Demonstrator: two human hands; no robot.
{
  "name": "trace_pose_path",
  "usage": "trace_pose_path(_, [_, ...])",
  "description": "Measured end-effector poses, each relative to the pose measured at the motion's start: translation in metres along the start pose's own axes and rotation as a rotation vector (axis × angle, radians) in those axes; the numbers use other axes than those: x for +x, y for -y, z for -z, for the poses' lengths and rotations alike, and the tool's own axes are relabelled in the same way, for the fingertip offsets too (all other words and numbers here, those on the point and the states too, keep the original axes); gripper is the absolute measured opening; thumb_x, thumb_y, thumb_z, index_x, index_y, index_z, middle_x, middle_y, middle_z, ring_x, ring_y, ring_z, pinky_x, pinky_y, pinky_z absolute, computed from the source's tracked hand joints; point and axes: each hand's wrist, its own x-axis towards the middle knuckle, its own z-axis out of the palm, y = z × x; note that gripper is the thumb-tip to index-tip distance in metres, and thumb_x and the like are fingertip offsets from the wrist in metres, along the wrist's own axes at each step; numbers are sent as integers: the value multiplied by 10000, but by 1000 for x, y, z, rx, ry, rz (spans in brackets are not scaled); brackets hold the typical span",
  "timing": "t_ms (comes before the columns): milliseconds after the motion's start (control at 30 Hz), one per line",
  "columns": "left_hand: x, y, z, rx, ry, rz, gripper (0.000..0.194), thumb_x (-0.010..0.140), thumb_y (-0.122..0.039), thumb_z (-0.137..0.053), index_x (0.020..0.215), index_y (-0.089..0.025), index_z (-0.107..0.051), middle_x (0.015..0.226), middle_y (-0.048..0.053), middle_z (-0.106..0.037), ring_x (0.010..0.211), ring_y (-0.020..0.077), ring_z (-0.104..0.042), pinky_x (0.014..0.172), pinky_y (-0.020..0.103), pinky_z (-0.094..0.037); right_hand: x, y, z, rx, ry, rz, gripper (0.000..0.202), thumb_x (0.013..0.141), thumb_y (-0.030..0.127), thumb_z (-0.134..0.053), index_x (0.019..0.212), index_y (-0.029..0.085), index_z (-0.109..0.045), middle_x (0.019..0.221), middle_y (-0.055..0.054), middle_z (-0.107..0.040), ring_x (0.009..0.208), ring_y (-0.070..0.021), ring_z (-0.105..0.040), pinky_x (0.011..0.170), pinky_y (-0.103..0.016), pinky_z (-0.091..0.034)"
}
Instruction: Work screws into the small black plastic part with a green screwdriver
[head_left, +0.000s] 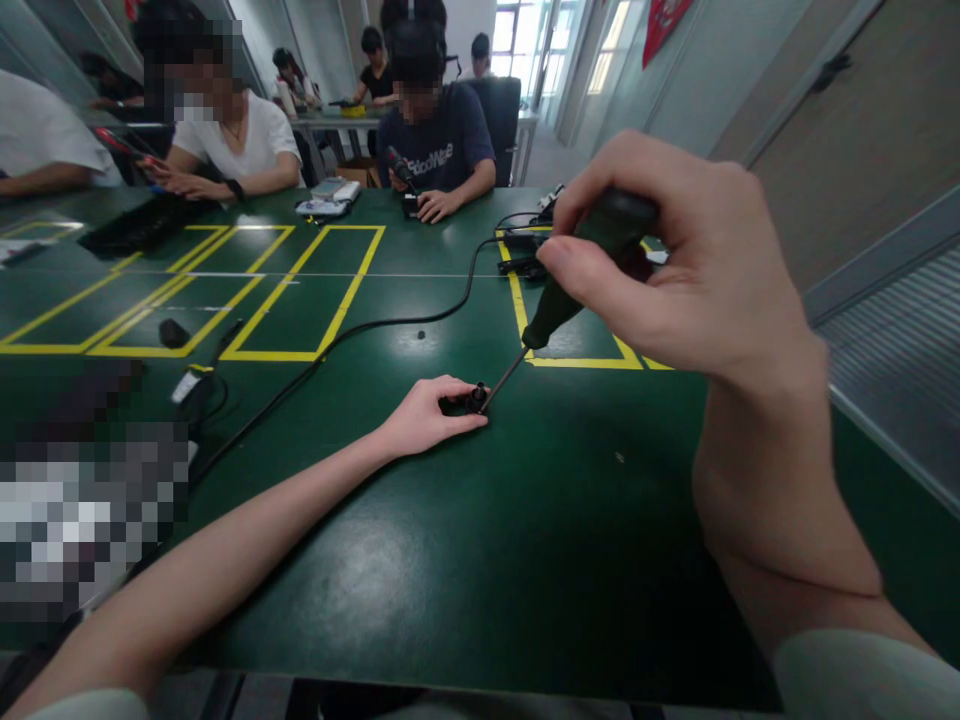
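Observation:
My right hand point(675, 260) is closed around the dark green handle of a screwdriver point(551, 310), held at a slant with its shaft pointing down and left. The tip meets, or comes very close to, a small black part point(475, 400) on the green table point(480, 540). My left hand point(427, 415) pinches that part between thumb and fingers and rests on the tabletop. A short round stub stands up from the part; its lower side is hidden by my fingers. Whether the tip sits in a screw I cannot tell.
A black cable point(375, 325) curves across the table behind my left hand. Yellow tape point(274, 356) marks rectangles. A blurred-out device point(90, 520) lies at left, black adapters point(525, 255) at back right. Across the table a person point(442, 140) holds a power tool; others sit further left.

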Motion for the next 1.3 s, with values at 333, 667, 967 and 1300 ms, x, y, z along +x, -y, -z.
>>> trace_pose_path(333, [0,2,1,-15,9,10,281,863,-335,-831,1103,-189,-835,1054,84,-813,943,237,-721,872,360,-542,1,-1,6,100,75,63,127,865,208,-589,992,215,-589,1032,-11,-670,884,-122,-603,722,-271,-479])
trace_pose_path(667, [0,1,3,-12,1,28,293,855,-341,-837,1113,-203,-835,1055,79,-818,946,240,-726,889,370,-552,2,-1,6,61,51,94,187,997,383,-610,1022,229,-714,1055,-55,-766,910,-189,-676,789,-358,-497])
trace_pose_path(967, [-2,0,-4,54,-94,57,281,823,-380,-881,1028,-191,-846,954,68,-810,836,217,-705,808,345,-551,1,-10,-3,263,-10,52,348,892,207,-619,1213,155,-741,978,-57,-777,847,-171,-691,788,-318,-523])
trace_pose_path(1300, [-2,-3,-5,66,-129,71,310,808,-378,-901,1046,-186,-848,952,74,-814,829,226,-719,799,347,-560,3,-8,2,-34,9,-62,179,904,374,-656,1019,248,-712,970,-31,-750,717,-177,-586,683,-350,-425])
